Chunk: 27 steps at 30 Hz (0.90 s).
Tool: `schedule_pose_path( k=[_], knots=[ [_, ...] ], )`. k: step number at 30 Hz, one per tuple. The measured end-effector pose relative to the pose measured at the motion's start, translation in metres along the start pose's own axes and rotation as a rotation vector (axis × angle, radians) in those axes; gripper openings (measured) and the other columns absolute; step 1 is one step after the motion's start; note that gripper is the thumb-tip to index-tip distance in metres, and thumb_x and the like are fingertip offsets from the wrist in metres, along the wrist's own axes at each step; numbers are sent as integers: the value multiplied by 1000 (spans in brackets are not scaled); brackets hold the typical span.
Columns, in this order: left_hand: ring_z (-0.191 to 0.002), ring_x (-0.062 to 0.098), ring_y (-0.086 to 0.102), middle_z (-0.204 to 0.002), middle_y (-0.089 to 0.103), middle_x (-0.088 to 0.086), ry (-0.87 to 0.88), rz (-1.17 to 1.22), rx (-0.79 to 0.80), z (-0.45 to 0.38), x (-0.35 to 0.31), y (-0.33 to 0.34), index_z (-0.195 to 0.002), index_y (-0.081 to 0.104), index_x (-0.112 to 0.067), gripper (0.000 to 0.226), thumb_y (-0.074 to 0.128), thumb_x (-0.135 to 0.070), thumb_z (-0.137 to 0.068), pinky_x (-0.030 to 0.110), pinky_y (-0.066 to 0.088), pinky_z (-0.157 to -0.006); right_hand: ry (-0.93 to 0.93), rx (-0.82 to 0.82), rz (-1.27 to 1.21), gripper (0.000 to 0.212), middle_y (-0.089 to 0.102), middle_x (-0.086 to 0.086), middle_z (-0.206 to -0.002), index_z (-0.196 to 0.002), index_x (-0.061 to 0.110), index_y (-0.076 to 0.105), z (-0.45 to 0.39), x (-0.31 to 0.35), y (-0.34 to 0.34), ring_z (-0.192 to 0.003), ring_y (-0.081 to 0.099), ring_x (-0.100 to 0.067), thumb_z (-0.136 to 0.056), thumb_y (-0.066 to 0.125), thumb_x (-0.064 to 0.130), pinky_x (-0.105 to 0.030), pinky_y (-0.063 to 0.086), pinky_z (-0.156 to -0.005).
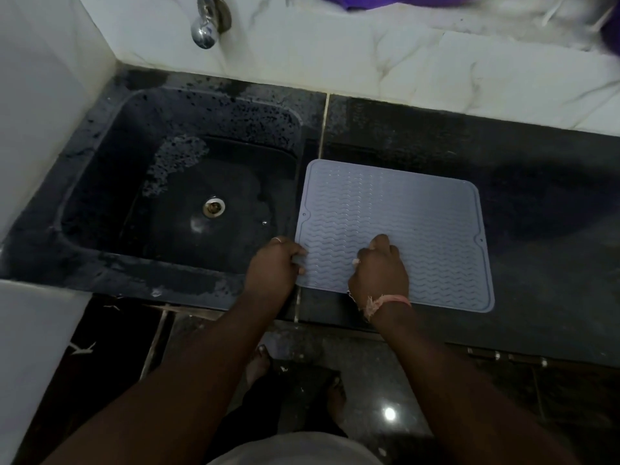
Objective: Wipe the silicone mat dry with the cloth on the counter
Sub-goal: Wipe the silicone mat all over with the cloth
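Observation:
A grey-blue silicone mat with a wavy ribbed surface lies flat on the black counter, just right of the sink. My left hand pinches the mat's left edge near its front left corner. My right hand rests on the mat's front part with its fingers curled in, and I see nothing in it. A purple fabric, possibly a cloth, shows blurred at the top edge of the view, far from both hands.
A black stone sink with a metal drain lies left of the mat, wet inside. A chrome tap sticks out of the white marble wall behind. The counter's front edge runs just below my wrists.

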<state>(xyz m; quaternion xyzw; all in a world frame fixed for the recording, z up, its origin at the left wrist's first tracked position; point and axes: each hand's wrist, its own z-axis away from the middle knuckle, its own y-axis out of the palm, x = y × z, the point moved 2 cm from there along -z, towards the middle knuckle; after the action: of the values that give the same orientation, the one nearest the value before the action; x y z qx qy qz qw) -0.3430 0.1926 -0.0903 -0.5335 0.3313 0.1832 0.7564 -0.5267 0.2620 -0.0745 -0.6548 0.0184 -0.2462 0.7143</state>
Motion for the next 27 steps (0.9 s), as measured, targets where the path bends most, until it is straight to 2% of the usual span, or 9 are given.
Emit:
schedule_pose_path(
  k=[2, 3, 5, 8, 14, 18, 22, 25, 27],
  knots=[
    [-70, -2, 63, -109, 58, -5, 25, 18, -28, 3, 1, 1, -110, 70, -22, 37, 65, 5, -84, 1, 43, -62, -17, 8, 1, 8, 49, -10, -119, -86, 4, 68, -1, 7, 2, -100, 50, -25, -80, 63, 4, -39, 51, -78],
    [-78, 0, 62, -113, 57, -3, 29, 1, -44, 3, 3, 1, -116, 67, -22, 41, 71, 0, -82, 4, 44, -67, -26, 8, 4, 8, 49, -10, -119, -86, 4, 68, -2, 11, 3, -99, 50, -25, -80, 63, 4, -39, 51, -78],
    [-98, 15, 62, -121, 57, 2, 13, -57, -47, 1, 8, -1, -127, 64, -22, 53, 79, -13, -77, 24, 52, -84, -37, 11, 14, 9, 48, -10, -119, -87, 4, 68, -4, 18, 5, -99, 49, -24, -80, 63, 5, -38, 51, -78],
    [-108, 22, 59, -123, 59, 6, 10, -76, -36, -1, 10, -3, -133, 62, -21, 59, 82, -19, -77, 36, 53, -90, -59, 16, 31, 10, 47, -10, -119, -89, 4, 69, -6, 31, 8, -102, 50, -25, -80, 64, 8, -39, 51, -81],
    [-108, 22, 57, -120, 62, 7, 9, -39, -54, 1, 11, -5, -133, 61, -20, 62, 84, -22, -75, 38, 51, -91, -106, 23, 42, 11, 48, -10, -119, -88, 4, 69, -11, 55, 15, -101, 50, -24, -80, 68, 12, -40, 52, -81],
    [-112, 23, 57, -124, 61, 7, 41, -87, -45, 0, 11, -7, -135, 59, -19, 61, 81, -21, -79, 40, 50, -94, -157, 24, 30, 23, 48, -10, -117, -88, 4, 70, -15, 75, 23, -101, 50, -26, -76, 79, 20, -41, 52, -80],
    [-109, 25, 58, -120, 62, 8, 95, -149, -89, 1, 12, -7, -131, 62, -18, 42, 67, -13, -89, 37, 50, -91, -240, 32, -2, 10, 49, -6, -113, -85, 10, 70, -21, 88, 28, -99, 49, -23, -77, 75, 11, -37, 51, -78],
    [-108, 25, 57, -118, 62, 8, 85, -145, -87, 2, 11, -9, -127, 62, -19, 41, 68, -15, -87, 38, 49, -91, -224, 61, -179, 7, 52, -4, -104, -83, 11, 73, -33, 81, 26, -94, 52, -18, -83, 70, 4, -30, 50, -80],
    [-111, 26, 56, -121, 61, 8, 62, -158, -49, 1, 9, -9, -131, 60, -20, 51, 74, -17, -82, 39, 49, -94, -103, 55, -414, 9, 56, -1, -97, -86, 11, 76, -41, 66, 16, -88, 55, -9, -86, 70, 4, -15, 47, -80]
  ],
)
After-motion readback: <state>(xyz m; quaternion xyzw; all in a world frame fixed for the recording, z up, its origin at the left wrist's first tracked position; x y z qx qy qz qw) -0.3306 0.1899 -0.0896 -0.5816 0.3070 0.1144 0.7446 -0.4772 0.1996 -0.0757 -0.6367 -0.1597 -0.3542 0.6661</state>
